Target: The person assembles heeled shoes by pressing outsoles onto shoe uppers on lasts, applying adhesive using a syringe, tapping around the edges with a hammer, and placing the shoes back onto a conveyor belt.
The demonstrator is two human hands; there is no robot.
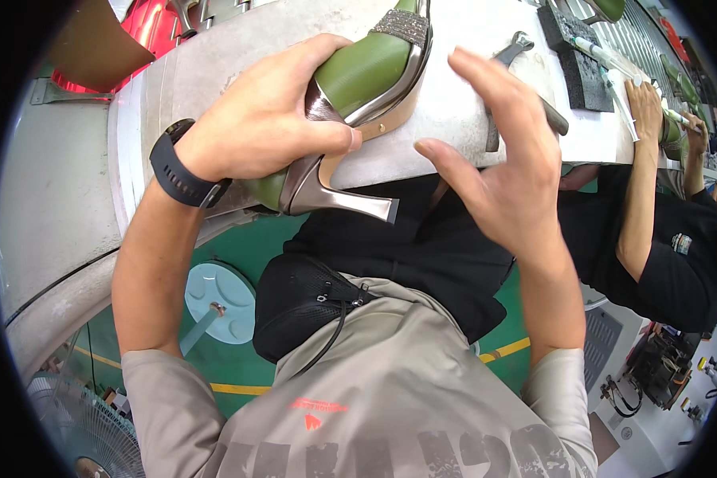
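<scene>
A green high-heeled shoe point(364, 77) with a metallic bronze heel and a sparkly band lies on its side over the table's near edge. My left hand point(264, 119) is wrapped round its middle, the thumb pressed near the top of the heel. The heel points to the right and toward me. Right of the shoe, my right hand point(508, 151) hovers with thumb and fingers spread, holding nothing and apart from the shoe. Just behind that hand, a hammer point(551, 118) lies on the table, partly hidden by the fingers.
A wrench point(515, 48) lies farther back on the white table point(456, 119). Black foam blocks point(585, 76) stand at the right, beside a co-worker's hands point(645, 107), which work near another green shoe. A fan point(84, 430) is at lower left, and a round pale-blue stool base point(229, 299) on the floor.
</scene>
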